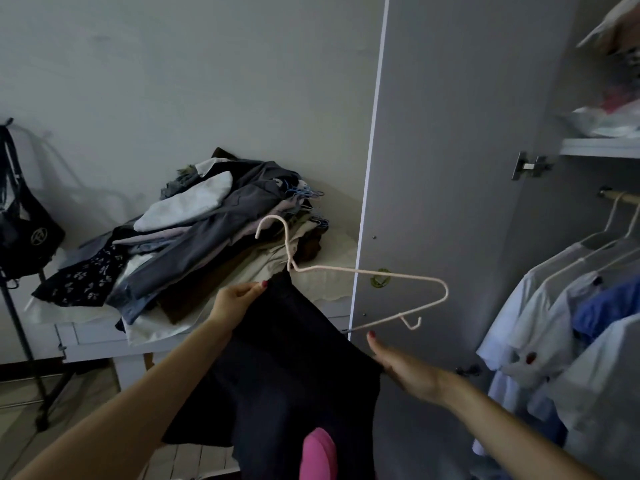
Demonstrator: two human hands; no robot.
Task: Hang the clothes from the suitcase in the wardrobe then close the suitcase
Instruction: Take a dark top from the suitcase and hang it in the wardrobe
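Note:
A black garment point(287, 368) hangs between my hands in the middle of the view. A pale pink hanger point(363, 271) sits with one arm inside the garment's top; its hook and other arm stick out toward the wardrobe door point(450, 150). My left hand point(239, 299) pinches the garment's top edge just beside the hanger's neck. My right hand point(405, 365) holds the garment's right edge below the hanger's bare arm, thumb raised. The wardrobe rail point(623, 198) at the right carries several white and blue shirts point(568, 334) on hangers. The suitcase is out of view.
A heap of folded clothes point(194, 237) with blue hangers lies on a white table point(104, 337) against the wall. A black bag point(24, 226) hangs on a stand at the left. A wardrobe shelf point(599, 147) holds bags. Something pink point(318, 455) shows at the bottom.

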